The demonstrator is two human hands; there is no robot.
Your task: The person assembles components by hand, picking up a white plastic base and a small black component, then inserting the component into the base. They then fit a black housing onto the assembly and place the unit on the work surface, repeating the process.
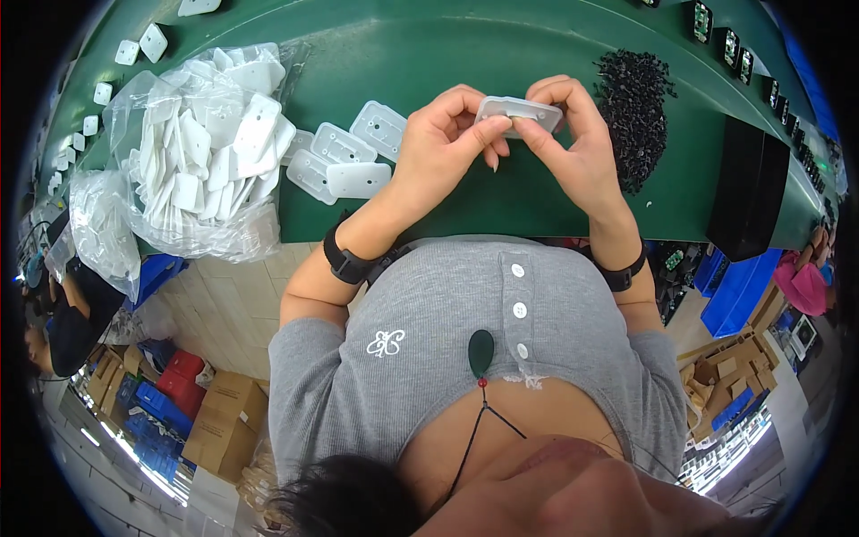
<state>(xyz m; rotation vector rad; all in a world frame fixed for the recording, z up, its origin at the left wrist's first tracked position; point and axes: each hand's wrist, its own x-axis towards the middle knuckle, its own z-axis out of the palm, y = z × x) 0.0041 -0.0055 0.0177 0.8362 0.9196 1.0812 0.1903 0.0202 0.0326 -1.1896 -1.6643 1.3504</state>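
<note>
We hold white plastic cover (537, 113) at one o'clock, left hand (445, 134) and right hand (577, 134) nearly closed, pinching it from either side. Loose covers (358, 179) on green desk (501, 45) at eleven, bagged covers (255, 130) at ten, small black parts (635, 125) heaped at two.

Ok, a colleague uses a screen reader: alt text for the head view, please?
A person's left hand and right hand hold a white cover over a green table. To the left lie loose covers and a clear bag of more; to the right, a pile of black bits.
</note>
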